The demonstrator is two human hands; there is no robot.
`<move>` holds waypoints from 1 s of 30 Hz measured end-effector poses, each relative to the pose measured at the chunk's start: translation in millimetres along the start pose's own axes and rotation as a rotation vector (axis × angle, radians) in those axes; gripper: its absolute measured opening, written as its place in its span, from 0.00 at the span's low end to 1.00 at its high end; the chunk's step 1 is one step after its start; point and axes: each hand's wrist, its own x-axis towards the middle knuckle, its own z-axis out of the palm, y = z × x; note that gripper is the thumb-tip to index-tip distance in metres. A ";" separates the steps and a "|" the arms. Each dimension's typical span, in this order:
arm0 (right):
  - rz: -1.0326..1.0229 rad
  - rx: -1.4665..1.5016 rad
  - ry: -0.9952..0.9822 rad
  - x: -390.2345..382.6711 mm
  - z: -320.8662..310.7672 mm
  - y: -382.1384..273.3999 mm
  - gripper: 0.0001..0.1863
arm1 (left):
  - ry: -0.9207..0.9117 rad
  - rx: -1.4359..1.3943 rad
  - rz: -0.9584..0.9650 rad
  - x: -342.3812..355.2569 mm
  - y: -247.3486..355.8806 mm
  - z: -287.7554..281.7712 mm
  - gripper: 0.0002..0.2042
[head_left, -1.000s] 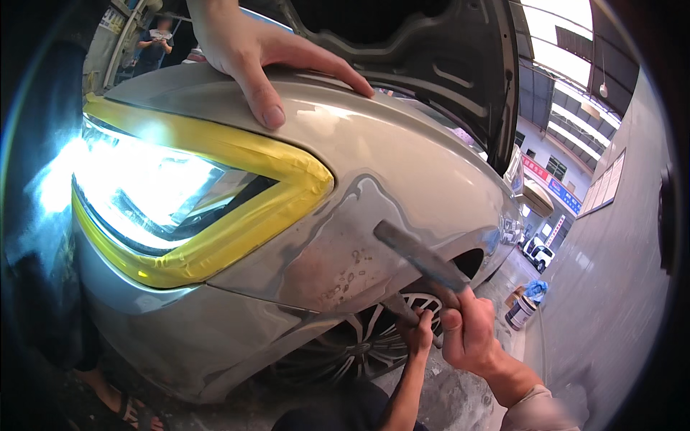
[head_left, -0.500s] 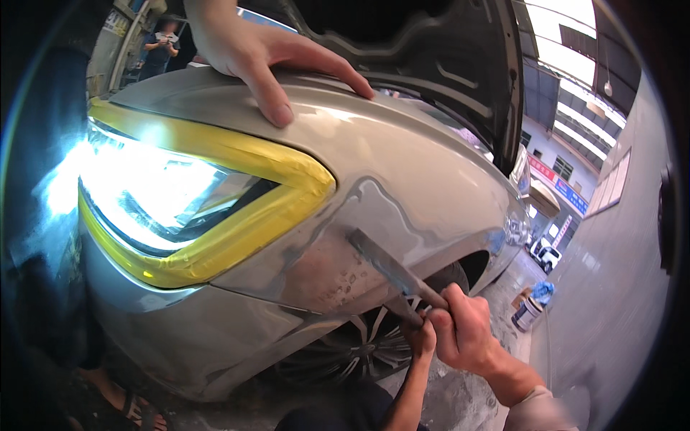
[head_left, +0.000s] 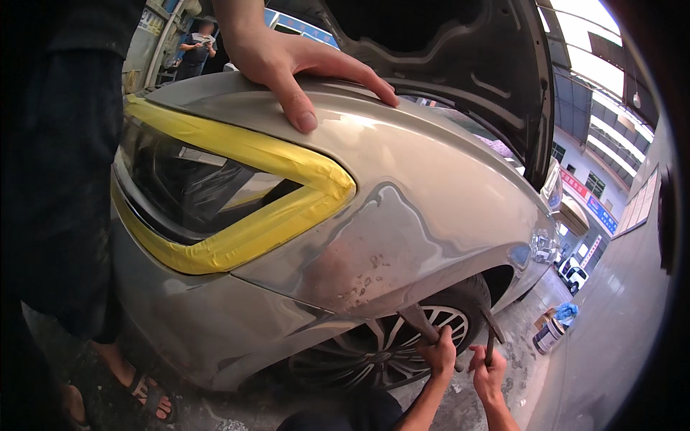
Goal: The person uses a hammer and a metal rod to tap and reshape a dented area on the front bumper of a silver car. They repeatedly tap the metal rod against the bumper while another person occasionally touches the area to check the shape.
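Observation:
At the lower right, my left hand point(head_left: 436, 352) is closed around a dark metal bar point(head_left: 418, 323), whose flat end reaches to the fender's lower edge at the wheel arch. My right hand point(head_left: 489, 375) grips a flat metal bar tool point(head_left: 493, 327), held off the panel in front of the tyre. Above them, the silver car fender point(head_left: 431, 187) has a bare, sanded patch point(head_left: 359, 269) with small pitted marks, bordered by grey. Yellow masking tape point(head_left: 316, 172) frames the unlit headlight point(head_left: 205, 183). Another person's hand point(head_left: 295, 65) rests on the fender's top.
The raised hood point(head_left: 438, 43) stands behind the fender. Someone in dark clothes point(head_left: 72, 179) stands close at the left, sandalled foot point(head_left: 151, 395) near the bumper. The wheel point(head_left: 374, 352) is below. A paint can point(head_left: 549, 336) sits by the right wall point(head_left: 618, 287). A person point(head_left: 198, 49) stands far back.
My right hand has drawn the flat metal bar tool away from the sanded patch, down and to the right. The bright light at the headlight has gone out. My view has shifted slightly.

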 end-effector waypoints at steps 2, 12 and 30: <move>0.027 -0.090 -0.034 -10.9 -8.2 49.1 0.13 | -0.003 -0.047 0.009 -0.8 -6.1 -1.2 0.14; 0.082 0.348 -0.339 -23.2 37.5 159.2 0.21 | -0.085 -0.025 -0.047 2.9 -3.0 -17.1 0.14; -0.135 0.323 -0.143 48.2 7.1 155.9 0.23 | -0.158 -0.211 -0.128 6.6 2.4 35.9 0.15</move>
